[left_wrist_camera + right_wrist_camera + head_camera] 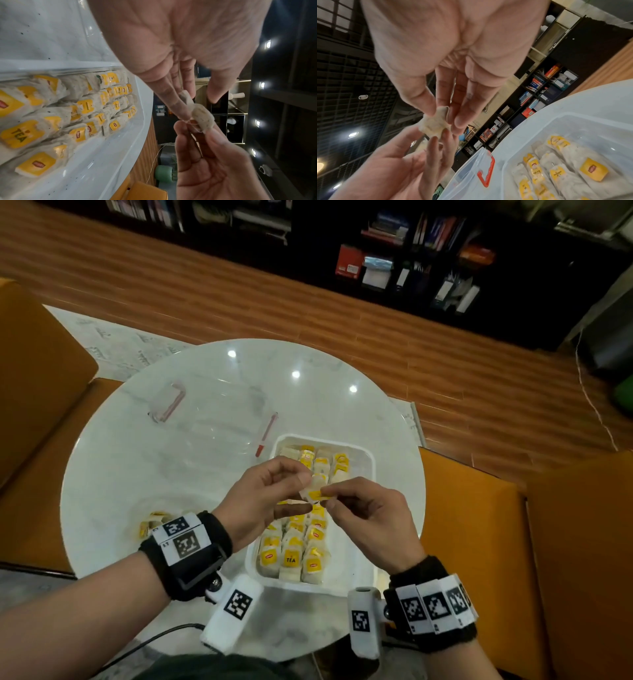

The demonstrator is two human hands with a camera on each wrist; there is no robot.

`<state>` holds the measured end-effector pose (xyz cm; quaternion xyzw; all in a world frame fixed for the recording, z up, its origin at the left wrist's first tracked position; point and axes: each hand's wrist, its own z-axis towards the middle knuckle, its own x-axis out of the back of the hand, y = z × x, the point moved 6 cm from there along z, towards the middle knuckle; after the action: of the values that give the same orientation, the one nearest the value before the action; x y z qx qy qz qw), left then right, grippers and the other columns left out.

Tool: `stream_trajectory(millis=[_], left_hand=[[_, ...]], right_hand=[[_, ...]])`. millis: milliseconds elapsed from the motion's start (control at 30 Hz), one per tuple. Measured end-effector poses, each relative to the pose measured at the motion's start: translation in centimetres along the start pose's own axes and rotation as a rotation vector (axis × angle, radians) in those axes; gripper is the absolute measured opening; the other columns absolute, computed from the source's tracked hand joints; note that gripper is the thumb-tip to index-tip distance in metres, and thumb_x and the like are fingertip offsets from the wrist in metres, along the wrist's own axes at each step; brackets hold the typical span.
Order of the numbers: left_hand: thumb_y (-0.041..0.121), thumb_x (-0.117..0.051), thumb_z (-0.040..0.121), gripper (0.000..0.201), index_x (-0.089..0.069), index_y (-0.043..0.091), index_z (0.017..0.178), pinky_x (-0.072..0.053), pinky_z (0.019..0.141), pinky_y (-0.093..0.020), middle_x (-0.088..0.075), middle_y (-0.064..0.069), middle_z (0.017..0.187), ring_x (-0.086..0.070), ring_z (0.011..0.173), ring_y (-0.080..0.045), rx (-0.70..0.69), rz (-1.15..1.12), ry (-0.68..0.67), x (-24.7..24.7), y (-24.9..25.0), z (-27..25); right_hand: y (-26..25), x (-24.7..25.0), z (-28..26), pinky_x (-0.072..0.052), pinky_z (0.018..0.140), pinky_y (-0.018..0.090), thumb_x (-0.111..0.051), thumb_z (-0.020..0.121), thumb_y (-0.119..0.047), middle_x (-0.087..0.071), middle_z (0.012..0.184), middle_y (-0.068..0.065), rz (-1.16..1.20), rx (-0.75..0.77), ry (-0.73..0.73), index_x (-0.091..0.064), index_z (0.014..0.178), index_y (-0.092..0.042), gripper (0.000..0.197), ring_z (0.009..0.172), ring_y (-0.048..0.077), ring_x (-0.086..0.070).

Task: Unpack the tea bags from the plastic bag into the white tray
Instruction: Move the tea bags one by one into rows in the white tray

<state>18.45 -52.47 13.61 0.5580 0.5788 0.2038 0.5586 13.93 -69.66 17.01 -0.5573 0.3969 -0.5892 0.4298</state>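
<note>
Both hands hold a single tea bag (317, 489) in the air above the middle of the white tray (366, 460), which already carries rows of yellow-tagged bags. The left hand (263, 498) pinches the bag's paper end between thumb and fingers; the fingers of the right hand (368, 520) are clamped on the yellow tag end, the other fingers loosely curled. The wrist views show the bag stretched between the two sets of fingertips, touching nothing else.

The step in hand appears to be straightening or untangling this bag before it is laid down. The tray looks largely full, so the task seems well along, though a few more bags (152, 523) lie on the table left of the tray, partly hidden by the left wrist. The clear plastic bag (205, 422) with its red zip lies flat beyond the tray's far left corner and looks empty, as far as can be told.

The next move likely calls for lowering the bag into a free slot; the hands hide the tray's middle, so the gap cannot be confirmed. A strip of bare floor shows along the tray's right side. The tray's near edge sits close to the round table's (113, 446) rim, leaving little margin there; left of the tray there is ample bare surface.
</note>
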Motion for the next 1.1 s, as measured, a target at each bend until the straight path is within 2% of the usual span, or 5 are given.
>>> stream_trajectory(millis=[233,400,633,933,1100], left_hand=[[0.002,-0.078,0.079,0.028,-0.066,0.006,0.104,-0.061,0.068,-0.035,-0.071,-0.001,0.083,-0.072,0.074,-0.020,-0.056,0.080,0.065,0.1,-0.4,-0.1],[0.003,-0.080,0.081,0.025,-0.068,0.009,0.103,-0.062,0.070,-0.038,-0.073,0.001,0.090,-0.074,0.079,-0.027,-0.068,0.179,0.106,0.5,-0.8,0.0],[0.006,-0.080,0.084,0.021,-0.073,0.022,0.096,-0.055,0.072,-0.019,-0.075,0.003,0.102,-0.071,0.091,-0.016,-0.022,0.576,0.219,4.3,-2.4,1.0],[0.008,-0.071,0.085,0.034,-0.064,0.032,0.110,-0.047,0.084,-0.023,-0.052,0.005,0.113,-0.059,0.106,-0.014,0.080,1.104,0.246,8.1,-4.7,2.2],[0.008,-0.067,0.087,0.050,-0.059,0.020,0.135,-0.051,0.085,-0.023,-0.050,0.002,0.115,-0.061,0.100,-0.014,0.113,1.238,0.156,8.4,-5.7,2.4]], right_hand=[[0.9,-1.5,-0.9,-0.062,0.072,0.035,-0.089,0.078,-0.016,-0.070,0.103,0.008,0.257,-0.284,0.098,-0.066,0.115,-0.025,0.045,0.082,0.025,-0.075],[2.1,-1.6,-1.1,-0.062,0.066,0.035,-0.080,0.086,-0.008,-0.075,0.091,0.004,0.324,-0.350,0.240,-0.072,0.094,-0.011,0.012,0.082,0.024,-0.075],[5.7,2.8,1.5,-0.062,0.078,0.041,-0.070,0.092,-0.009,-0.074,0.089,-0.009,-0.198,-0.256,0.281,-0.069,0.089,-0.027,0.019,0.081,0.016,-0.073],[10.7,0.3,4.1,-0.053,0.085,0.026,-0.056,0.093,-0.009,-0.070,0.108,-0.001,-0.754,-0.377,-0.376,-0.071,0.110,-0.022,0.026,0.099,0.018,-0.065],[12.3,-1.1,6.0,-0.052,0.081,0.026,-0.057,0.093,-0.008,-0.070,0.112,0.001,-0.873,-0.406,-0.455,-0.071,0.106,-0.024,0.025,0.100,0.021,-0.067]])
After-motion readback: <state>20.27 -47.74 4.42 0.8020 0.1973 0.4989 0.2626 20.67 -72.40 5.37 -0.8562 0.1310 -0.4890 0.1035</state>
